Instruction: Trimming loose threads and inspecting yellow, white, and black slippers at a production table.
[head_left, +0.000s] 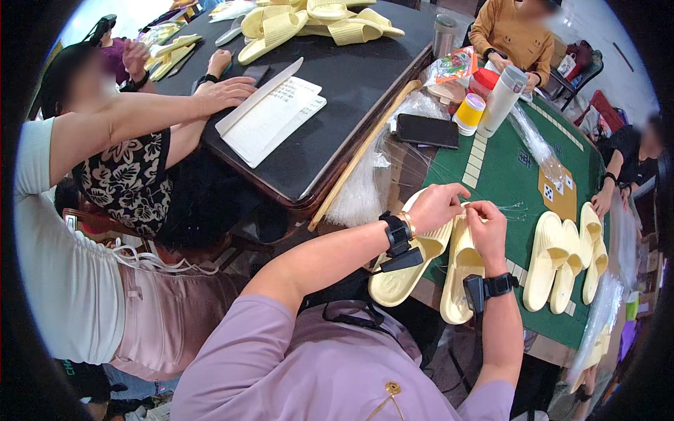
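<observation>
My left hand [434, 208] and my right hand [486, 226] meet over the toe ends of two pale yellow slippers. Both have their fingertips pinched together close to each other; what lies between them is too small to make out. Below my left wrist lies one slipper [394, 285], its strap partly covered by that hand. The other slipper [461, 270] sits just left of my right forearm, its toe end hidden by my fingers. Thin clear plastic strands [516, 212] fan out on the green mat just beyond my right hand.
Paired slippers [545, 263] lie to the right on the green mat [509, 168]. Farther off are a black phone [427, 130], a yellow cup [469, 112] and a white tumbler [501, 102]. A dark table [330, 84] holds an open notebook [270, 116] and piled slippers [309, 24]. Several people sit around.
</observation>
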Motion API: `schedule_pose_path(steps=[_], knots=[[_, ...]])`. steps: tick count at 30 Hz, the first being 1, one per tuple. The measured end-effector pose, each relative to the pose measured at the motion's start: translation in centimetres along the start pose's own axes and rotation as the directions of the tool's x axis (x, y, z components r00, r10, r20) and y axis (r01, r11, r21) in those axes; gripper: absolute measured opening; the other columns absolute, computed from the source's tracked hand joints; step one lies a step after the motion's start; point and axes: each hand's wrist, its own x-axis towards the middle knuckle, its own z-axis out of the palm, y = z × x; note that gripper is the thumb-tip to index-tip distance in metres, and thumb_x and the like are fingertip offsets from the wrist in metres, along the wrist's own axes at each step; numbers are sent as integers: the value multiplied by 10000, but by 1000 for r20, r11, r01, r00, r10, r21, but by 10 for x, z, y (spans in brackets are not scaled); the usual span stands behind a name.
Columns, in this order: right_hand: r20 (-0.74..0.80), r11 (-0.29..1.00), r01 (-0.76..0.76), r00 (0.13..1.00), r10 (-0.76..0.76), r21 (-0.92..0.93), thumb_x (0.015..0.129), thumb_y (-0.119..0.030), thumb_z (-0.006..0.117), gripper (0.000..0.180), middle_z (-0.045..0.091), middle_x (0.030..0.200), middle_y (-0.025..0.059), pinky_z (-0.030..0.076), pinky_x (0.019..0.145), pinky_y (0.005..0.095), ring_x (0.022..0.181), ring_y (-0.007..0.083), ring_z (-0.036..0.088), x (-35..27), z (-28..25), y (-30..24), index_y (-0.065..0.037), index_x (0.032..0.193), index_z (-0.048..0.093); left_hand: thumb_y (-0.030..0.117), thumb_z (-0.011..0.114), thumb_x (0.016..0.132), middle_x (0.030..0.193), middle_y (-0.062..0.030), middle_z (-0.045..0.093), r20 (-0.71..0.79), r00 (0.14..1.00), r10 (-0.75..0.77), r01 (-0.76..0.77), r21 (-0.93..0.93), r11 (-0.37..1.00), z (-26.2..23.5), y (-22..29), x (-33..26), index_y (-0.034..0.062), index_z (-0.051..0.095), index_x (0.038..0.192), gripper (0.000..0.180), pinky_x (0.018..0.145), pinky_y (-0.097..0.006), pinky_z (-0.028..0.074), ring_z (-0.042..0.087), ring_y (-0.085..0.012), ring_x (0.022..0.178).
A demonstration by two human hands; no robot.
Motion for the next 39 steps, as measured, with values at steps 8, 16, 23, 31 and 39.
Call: schedule_pose_path(steps=[8,16,23,31,39], knots=[[-179,928,-136,962,208,347,922,-89,592,117,637,837,8,473,715,229,778,80,578,4,-23,15,10,936,652,98,658,814,806,-122,701,9,1000,1,-1,14,1000,-1,-5,-1,-2,651,1058,264,689,-323,536,688,-206,745],[-462,870,15,852,247,493,972,-142,557,124,643,907,40,482,747,225,802,96,580,11,-97,29,-34,983,618,117,659,808,917,-151,658,-39,997,73,-67,145,987,6,-15,2,3,662,989,214,801,-353,530,656,-276,868],[-769,921,238,632,94,308,1007,-189,499,196,620,934,80,492,783,272,846,153,595,-15,-184,-28,-8,1043,566,120,651,806,911,-151,663,-26,998,55,-49,179,983,4,-16,1,6,667,983,211,795,-361,526,655,-285,858],[-764,939,128,621,174,318,926,-112,591,198,509,861,17,367,577,208,718,56,439,-86,-182,-76,-5,1093,590,145,653,805,886,-152,673,0,998,63,-62,155,986,8,-13,2,7,680,938,194,766,-367,524,660,-291,836],[134,859,-257,928,347,-443,770,-334,745,354,630,693,155,491,595,385,630,277,628,-82,-27,-76,-19,916,677,139,640,808,886,-157,677,-15,998,67,-64,160,985,7,-17,2,3,685,942,197,761,-374,528,666,-294,834]])
